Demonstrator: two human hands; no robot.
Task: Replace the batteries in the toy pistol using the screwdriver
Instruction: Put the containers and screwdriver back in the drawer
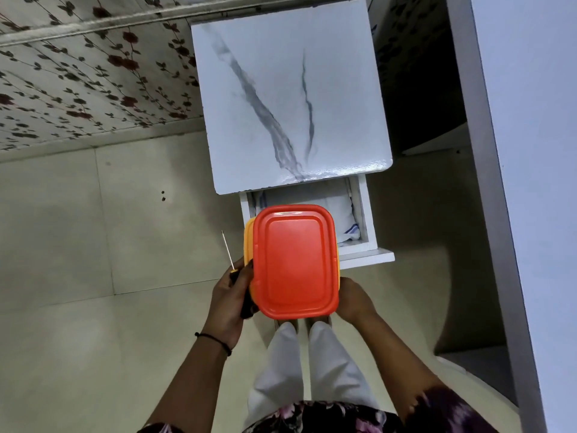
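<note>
Screwdriver (227, 251) sits in the left hand (229, 303): I see the fingers curled round its dark handle, with the thin metal shaft pointing up and away from the person, over the floor tiles (78, 245). The same hand presses against the left side of a yellow box (248, 242) closed with an orange lid (295, 260). The right hand (354, 300) meets the box at its near right corner; its fingers run underneath, so I cannot tell whether they are curled or straight. The box is held level, above the near part of an open white drawer (363, 214), which holds a folded white cloth (340, 214). The drawer belongs to a small table (290, 104) with a marble-patterned top. A dark band (215, 340) circles the left wrist.
</note>
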